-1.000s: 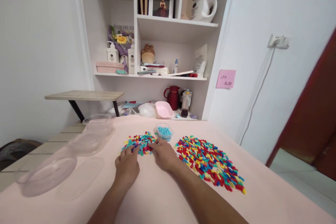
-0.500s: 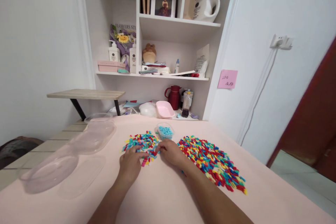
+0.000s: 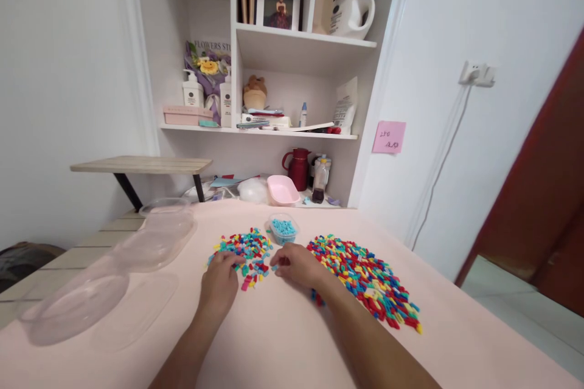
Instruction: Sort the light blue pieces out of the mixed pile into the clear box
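Observation:
Small toy building bricks of mixed colours lie in a loose pile in the middle of the table. My left hand rests at the near left edge of this pile, fingers stretched and apart, with nothing visible in them. Just right of the pile, my right hand has its fingers curled, and a small light blue brick shows at the fingertips. Behind that hand stands a clear tub with light blue bricks in it. A larger pile of mixed bricks spreads to the right, partly behind my right forearm.
Clear plastic containers and a clear lid lie on the left of the pink table. A pink basket, a red jug and a bottle stand at the back, under white shelves.
My left hand has drawn back a little to the left, away from the scattered bricks. My right hand has stayed close to the tub. The whole view has shifted slightly.

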{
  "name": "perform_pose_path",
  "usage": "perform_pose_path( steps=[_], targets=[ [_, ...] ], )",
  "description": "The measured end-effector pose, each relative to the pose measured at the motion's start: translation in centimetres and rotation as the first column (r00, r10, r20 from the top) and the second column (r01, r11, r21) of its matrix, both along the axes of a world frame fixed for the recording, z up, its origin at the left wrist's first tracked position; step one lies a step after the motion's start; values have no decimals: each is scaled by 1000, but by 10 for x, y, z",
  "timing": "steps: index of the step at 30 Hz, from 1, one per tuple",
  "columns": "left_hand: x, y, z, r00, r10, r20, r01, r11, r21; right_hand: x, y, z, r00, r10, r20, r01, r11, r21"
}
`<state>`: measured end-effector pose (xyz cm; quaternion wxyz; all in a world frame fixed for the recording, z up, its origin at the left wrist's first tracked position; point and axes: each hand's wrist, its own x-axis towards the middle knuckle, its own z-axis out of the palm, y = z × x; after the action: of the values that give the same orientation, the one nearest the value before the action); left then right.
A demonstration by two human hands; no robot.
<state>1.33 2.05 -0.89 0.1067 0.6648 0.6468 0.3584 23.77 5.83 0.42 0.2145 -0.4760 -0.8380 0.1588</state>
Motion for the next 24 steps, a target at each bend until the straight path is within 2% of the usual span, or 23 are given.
perform_pose_path(
  steps=[3, 5, 7, 9, 12, 15, 19, 21, 24],
  targets=[
    [-1, 1, 0, 999, -21, 37, 21, 1000, 21, -5, 0, 3, 997, -61, -40, 64, 995, 78],
    [-1, 2, 0, 998, -31, 61, 29, 999, 30, -6, 5, 7, 980, -99, -175, 131, 974, 183],
    [-1, 2, 0, 996, -40, 82, 37, 999, 28, -5, 12, 12, 920, -143, -366, 253, 928, 273],
    [-1, 3, 0, 995, -46, 91, 44, 999, 27, -1, 20, 15, 835, -169, -524, 363, 884, 293],
    [-1, 3, 1, 993, -44, 106, 41, 999, 33, 10, 29, 15, 768, -183, -614, 407, 880, 246],
    [-1, 2, 3, 989, -24, 147, 16, 998, 57, 20, 30, 11, 756, -217, -618, 438, 868, 231],
    [-2, 1, 7, 980, -12, 197, -8, 995, 104, 22, 26, 11, 812, -257, -523, 453, 843, 290],
    [-3, 0, 9, 977, 13, 213, -39, 992, 116, 17, 23, 11, 850, -254, -461, 415, 863, 290],
    [-6, -1, 12, 967, 92, 237, -118, 988, 98, 5, 17, 8, 919, -179, -352, 273, 932, 239]
  ],
)
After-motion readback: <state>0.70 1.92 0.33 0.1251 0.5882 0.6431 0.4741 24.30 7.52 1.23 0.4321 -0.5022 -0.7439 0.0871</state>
